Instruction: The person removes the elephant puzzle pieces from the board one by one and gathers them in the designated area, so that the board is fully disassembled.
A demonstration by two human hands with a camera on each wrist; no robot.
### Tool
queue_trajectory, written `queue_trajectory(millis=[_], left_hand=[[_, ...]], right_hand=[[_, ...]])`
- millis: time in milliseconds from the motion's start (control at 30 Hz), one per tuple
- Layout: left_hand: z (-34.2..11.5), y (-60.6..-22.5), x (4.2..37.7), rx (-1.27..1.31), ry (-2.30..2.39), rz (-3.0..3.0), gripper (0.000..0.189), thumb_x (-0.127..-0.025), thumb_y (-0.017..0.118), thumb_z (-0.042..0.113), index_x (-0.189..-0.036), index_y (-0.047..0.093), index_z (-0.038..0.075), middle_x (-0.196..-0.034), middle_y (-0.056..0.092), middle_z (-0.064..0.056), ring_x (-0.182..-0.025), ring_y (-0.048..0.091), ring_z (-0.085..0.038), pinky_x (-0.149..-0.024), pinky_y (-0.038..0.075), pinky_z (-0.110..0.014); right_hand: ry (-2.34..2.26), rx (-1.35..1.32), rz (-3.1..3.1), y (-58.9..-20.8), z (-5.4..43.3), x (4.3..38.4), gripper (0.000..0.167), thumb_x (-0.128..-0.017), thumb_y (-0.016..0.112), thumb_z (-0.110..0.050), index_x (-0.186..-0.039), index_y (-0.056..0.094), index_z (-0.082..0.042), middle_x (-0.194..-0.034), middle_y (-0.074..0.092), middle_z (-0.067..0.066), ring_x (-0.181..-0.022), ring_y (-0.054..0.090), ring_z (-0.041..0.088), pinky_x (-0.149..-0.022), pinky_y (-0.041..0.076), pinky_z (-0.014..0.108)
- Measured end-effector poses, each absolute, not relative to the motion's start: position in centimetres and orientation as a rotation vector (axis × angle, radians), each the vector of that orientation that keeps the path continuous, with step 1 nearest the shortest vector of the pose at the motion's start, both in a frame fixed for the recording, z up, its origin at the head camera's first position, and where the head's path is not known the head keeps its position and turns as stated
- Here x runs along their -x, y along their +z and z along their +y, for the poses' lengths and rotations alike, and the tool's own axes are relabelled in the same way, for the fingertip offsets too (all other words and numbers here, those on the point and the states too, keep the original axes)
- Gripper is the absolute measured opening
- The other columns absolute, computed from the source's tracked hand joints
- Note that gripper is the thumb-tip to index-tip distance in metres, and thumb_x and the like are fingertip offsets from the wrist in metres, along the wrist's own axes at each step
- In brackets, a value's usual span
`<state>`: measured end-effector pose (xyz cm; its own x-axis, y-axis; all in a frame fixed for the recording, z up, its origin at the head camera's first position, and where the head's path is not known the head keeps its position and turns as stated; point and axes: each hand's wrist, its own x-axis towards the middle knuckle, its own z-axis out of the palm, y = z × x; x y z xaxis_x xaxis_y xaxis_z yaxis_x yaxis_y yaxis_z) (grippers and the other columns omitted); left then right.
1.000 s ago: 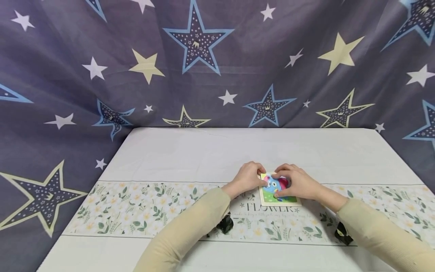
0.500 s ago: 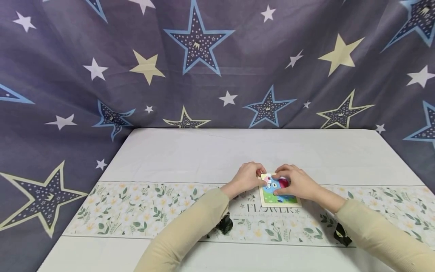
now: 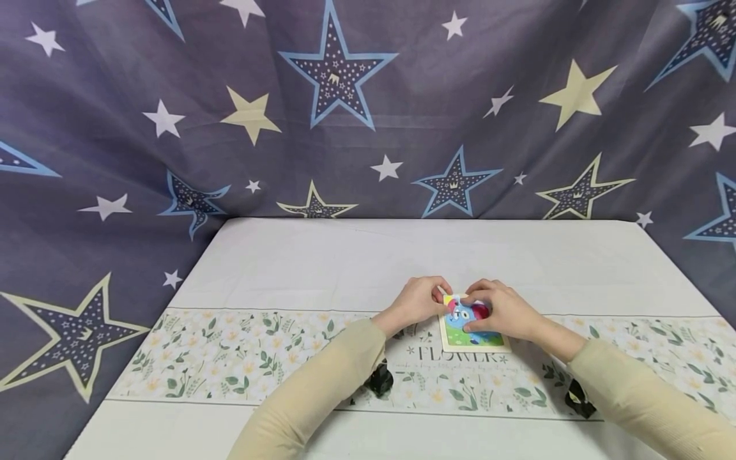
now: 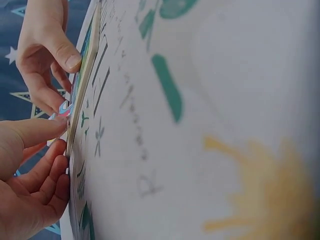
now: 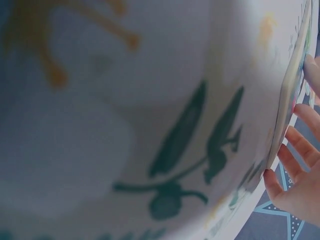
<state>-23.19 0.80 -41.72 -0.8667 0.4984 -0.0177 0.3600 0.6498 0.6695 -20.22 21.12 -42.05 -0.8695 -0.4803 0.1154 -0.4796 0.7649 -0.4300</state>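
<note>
A small jigsaw puzzle (image 3: 459,337) with a blue cartoon animal on green lies flat on the table, in a pale wooden frame. My left hand (image 3: 415,299) is at its upper left corner, pinching a colourful puzzle piece (image 4: 65,111) between thumb and fingers; the left wrist view shows the piece tilted up at the board. My right hand (image 3: 505,310) reaches over the right side, its thumb on the picture. In the right wrist view the right hand's fingers (image 5: 301,145) are spread along the board's edge. Hands partly hide the picture.
The white table (image 3: 322,262) carries a flower-printed band (image 3: 230,351) with the word FLOWER below the puzzle. A dark curtain with stars (image 3: 356,147) hangs behind and at the sides. Dark wrist devices (image 3: 381,379) sit under both forearms.
At the upper left corner the pinched piece has turned and tilted slightly in my left fingers. My right hand has stayed almost still on the puzzle.
</note>
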Motion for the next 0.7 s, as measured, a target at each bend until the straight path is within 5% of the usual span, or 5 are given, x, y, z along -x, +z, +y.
queue_trajectory(millis=[700], left_hand=[[0.15, -42.21, 23.46, -0.613, 1.267, 2.566, 0.014, -0.08, 0.069, 0.014, -0.093, 0.07, 0.018, -0.073, 0.061, 0.007, -0.067, 0.055, -0.005, -0.064, 0.044, -0.019]], right_hand=[[-0.693, 0.837, 2.977, -42.47, 21.3, 20.38, 0.05, -0.067, 0.076, -0.046, -0.105, 0.067, -0.015, -0.112, 0.057, 0.006, -0.104, 0.051, 0.029, -0.087, 0.037, 0.052]])
